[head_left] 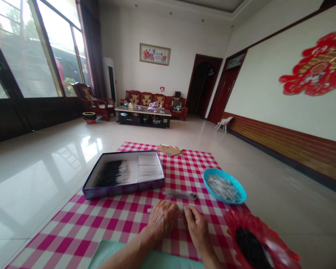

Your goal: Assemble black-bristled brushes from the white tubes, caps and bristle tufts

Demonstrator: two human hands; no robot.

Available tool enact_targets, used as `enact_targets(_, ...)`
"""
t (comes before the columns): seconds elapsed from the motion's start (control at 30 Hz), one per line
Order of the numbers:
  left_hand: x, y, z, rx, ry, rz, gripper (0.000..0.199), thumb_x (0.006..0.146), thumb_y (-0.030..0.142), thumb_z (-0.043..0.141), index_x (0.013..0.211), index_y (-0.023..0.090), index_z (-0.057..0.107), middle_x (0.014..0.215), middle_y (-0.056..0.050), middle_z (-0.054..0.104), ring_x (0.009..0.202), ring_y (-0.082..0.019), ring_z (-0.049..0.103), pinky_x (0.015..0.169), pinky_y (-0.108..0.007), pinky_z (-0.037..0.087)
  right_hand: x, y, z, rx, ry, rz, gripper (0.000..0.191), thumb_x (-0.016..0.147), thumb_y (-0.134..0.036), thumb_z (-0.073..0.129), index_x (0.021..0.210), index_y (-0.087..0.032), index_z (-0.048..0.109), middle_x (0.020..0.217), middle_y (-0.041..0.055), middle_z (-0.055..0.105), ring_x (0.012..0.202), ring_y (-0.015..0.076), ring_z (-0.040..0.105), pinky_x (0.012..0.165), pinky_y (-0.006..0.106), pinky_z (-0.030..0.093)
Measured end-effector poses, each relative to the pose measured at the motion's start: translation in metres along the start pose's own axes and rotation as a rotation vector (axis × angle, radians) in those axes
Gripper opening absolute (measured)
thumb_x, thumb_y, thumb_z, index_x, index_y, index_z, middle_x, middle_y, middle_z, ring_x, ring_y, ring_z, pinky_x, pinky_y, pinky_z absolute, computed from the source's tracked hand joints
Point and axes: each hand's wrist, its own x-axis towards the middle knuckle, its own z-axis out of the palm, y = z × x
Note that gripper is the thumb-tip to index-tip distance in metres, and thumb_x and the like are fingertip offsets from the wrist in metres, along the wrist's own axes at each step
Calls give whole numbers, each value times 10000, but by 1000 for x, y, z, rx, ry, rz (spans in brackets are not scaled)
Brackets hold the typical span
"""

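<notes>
1. Well, my left grip [162,218] is curled narrow over a slim pale tube [151,210], apparently to steady it.
2. My right grip [197,228] is narrow too, its fingertips near the tube's far end; I cannot tell whether they pinch it.
3. Clear black-tipped tubes [180,195] lie just ahead, placed within easy reach.
4. A blue bowl [208,181] of white pieces [222,188] and a red plate [280,243] of black pieces [250,248] sit along the right edge of the checked cloth [58,231], probably to keep them handy.
5. An open box [123,191] sits toward the cloth's far left.
</notes>
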Motion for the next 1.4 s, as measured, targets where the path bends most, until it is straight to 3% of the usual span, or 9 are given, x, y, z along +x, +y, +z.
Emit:
enact_targets(0.1,0,0,-1,2,-5,5,244,914,267,427,702,211,533,627,-5,559,607,-152,511,611,-287,336,0,1,0,38,-14,-11,420,784,-572,529,807,-179,673,716,62,707,644,214,650,584,264,518)
enact_targets(0.3,-1,0,-3,7,-39,-7,245,917,271,424,708,214,537,641,-9,576,611,-161,517,609,-293,336,-1,2,-1,174,-67,-33,331,768,-488,602,877,-183,671,842,78,716,774,231,672,714,313,546)
enact_targets(0.43,-1,0,-3,-2,-30,-1,239,913,256,427,703,210,533,637,-7,574,605,-152,519,609,-289,335,-2,-2,0,291,-60,15,418,734,-476,653,1012,-164,647,964,118,712,885,266,673,759,355,548)
enact_targets(0.53,-1,0,-3,-6,-28,-4,241,914,256,426,702,208,530,640,-8,574,616,-152,526,624,-286,341,-1,-3,1,172,6,35,411,781,-530,573,952,-169,669,904,106,724,856,259,673,725,323,544)
enact_targets(0.67,-1,-1,-1,2,-31,-6,236,915,275,432,711,210,530,642,-8,574,620,-154,527,622,-285,338,0,1,1,15,-16,-4,424,805,-572,502,807,-188,683,717,67,716,680,225,663,615,274,521)
enact_targets(0.93,-2,-1,-1,5,-55,-20,224,913,253,426,717,212,526,648,-5,573,620,-162,522,624,-286,341,-1,6,-1,111,-56,-83,263,803,-420,572,889,-188,659,868,69,705,821,229,657,726,288,529)
enact_targets(1.13,-2,0,-2,0,-47,-35,226,909,249,428,711,209,528,649,-7,581,624,-163,531,626,-288,344,-3,2,-3,97,36,-93,212,814,-375,551,872,-183,621,802,57,679,736,206,644,680,283,530)
enact_targets(1.4,-2,-5,5,-98,-16,-45,226,936,241,374,816,209,564,724,-12,597,701,-166,552,684,-286,382,0,-10,-9,19,92,-158,236,831,-346,521,974,-181,610,915,85,704,826,220,674,734,308,542)
